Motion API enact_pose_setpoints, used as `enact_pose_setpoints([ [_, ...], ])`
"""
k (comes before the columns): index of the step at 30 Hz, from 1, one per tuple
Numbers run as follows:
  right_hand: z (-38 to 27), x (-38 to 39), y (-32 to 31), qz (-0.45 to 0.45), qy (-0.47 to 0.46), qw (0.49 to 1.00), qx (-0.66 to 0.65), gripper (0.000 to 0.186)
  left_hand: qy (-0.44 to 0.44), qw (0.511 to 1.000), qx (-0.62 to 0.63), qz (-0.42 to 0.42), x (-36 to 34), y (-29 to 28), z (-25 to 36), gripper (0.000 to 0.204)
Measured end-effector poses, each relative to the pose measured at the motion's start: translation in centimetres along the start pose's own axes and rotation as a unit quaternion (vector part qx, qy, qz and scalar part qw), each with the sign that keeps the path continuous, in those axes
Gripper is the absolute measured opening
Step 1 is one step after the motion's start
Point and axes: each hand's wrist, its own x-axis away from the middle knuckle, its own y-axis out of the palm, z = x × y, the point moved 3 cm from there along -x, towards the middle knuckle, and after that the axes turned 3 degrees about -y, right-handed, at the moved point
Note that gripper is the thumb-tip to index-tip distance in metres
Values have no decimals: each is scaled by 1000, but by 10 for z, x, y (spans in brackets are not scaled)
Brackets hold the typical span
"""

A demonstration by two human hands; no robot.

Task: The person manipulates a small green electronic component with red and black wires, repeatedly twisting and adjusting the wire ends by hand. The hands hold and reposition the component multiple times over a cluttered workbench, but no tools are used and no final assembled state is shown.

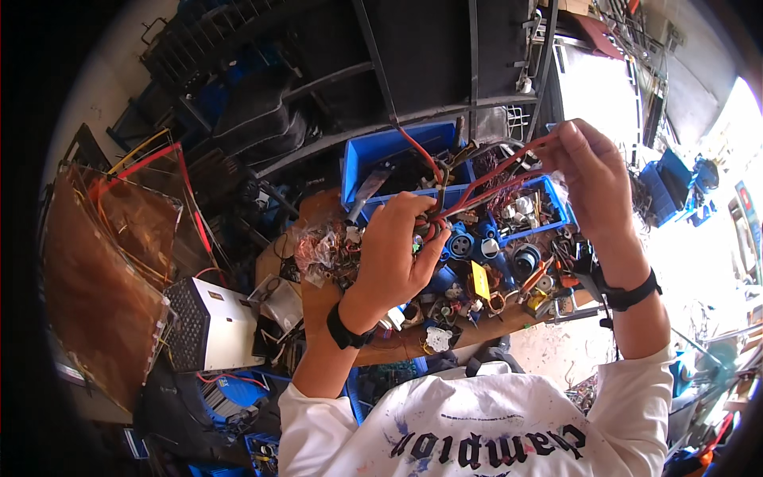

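Observation:
In the middle of the view my left hand [391,254] grips a gathered bundle of red and dark cables [433,225] between thumb and fingers, just over the cluttered bench. My right hand [588,175] is raised higher at the right, pinching red cable ends [513,163], which stretch from the bundle. A black and red lead also rises from the bundle. Beneath the cables lie loose parts, a blue round connector [459,245], a small yellow plate [479,278] and a clear bag of parts [318,253].
Two blue bins [369,151] [560,199] stand behind my hands on the wooden bench [405,343]. A black metal frame [373,56] is at the back. At left are a brown sheet panel [95,286] and a white perforated metal case [214,322]. A blue item [671,183] sits at right.

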Motion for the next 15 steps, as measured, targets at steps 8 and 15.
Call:
enact_pose_setpoints([
  [8, -21, 11, 14, -25, -14, 995, 97, 11, -2, 999, -9, -49, 7, 7, 7, 25],
  [15, -50, 35, 73, -144, -348, 725, 577, 41, 18, 997, -43, -64, 4, 16, 11, 24],
])
